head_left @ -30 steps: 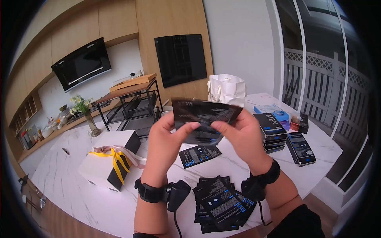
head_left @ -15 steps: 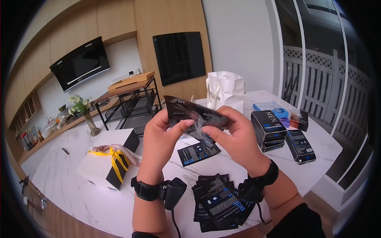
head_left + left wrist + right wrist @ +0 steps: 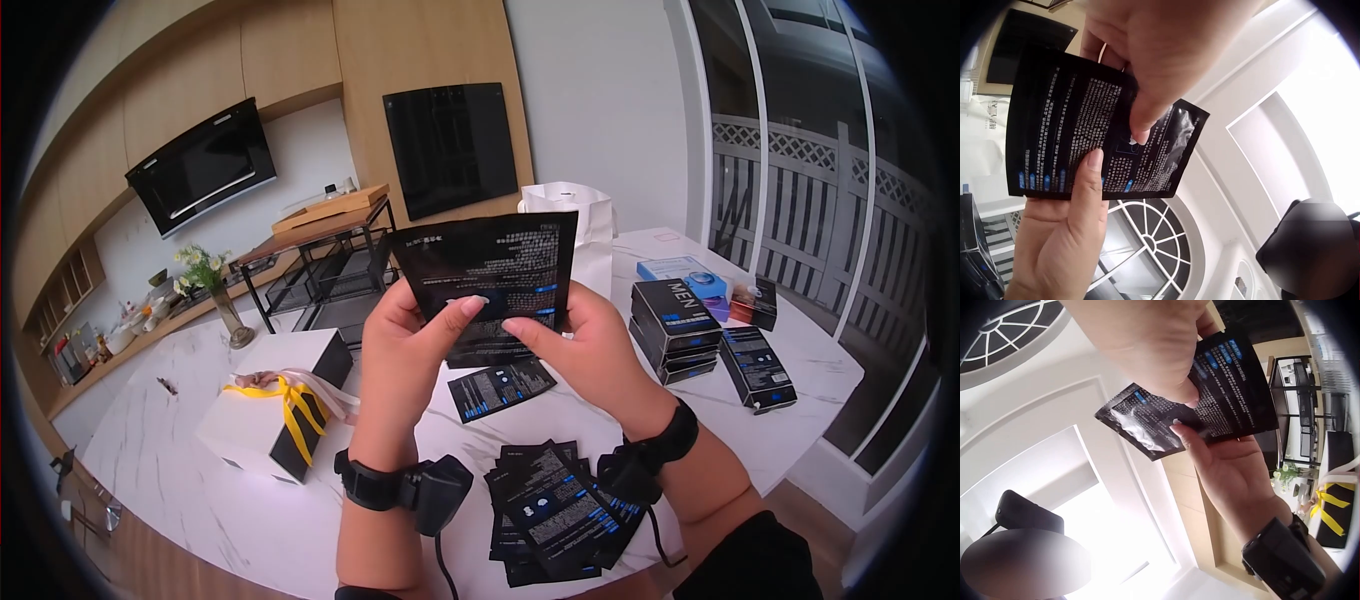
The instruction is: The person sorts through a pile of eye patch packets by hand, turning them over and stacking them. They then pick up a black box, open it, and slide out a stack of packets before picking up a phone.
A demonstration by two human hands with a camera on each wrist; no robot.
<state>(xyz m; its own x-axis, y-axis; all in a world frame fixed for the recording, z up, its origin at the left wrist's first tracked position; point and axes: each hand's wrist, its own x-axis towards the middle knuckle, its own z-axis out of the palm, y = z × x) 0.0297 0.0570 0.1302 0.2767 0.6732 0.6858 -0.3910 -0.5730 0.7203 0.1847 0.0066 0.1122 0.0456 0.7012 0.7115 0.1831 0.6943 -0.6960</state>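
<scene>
A black packet (image 3: 490,265) with printed text is held up in front of the body, its face toward the head camera. My left hand (image 3: 405,345) pinches its left side, thumb on the printed face and fingers behind. My right hand (image 3: 590,350) grips the other side the same way. In the left wrist view both thumbs press on the packet (image 3: 1085,125); the right wrist view shows the packet (image 3: 1210,394) with a shiny, wrinkled end. Below the hands, one packet (image 3: 500,390) lies alone, and nearer the body several overlapping black packets (image 3: 560,510) lie fanned out.
A white box (image 3: 265,400) with a yellow ribbon stands left. Stacked black boxes (image 3: 675,325), another black box (image 3: 757,368) and a blue box (image 3: 685,280) are at the right. Behind the held packet stand a white paper bag (image 3: 595,240) and a black-framed rack (image 3: 340,270).
The held packet was tilted and bent between the hands; it is now flatter and more upright, its printed face showing. Both hands keep their hold, nearly in the same place.
</scene>
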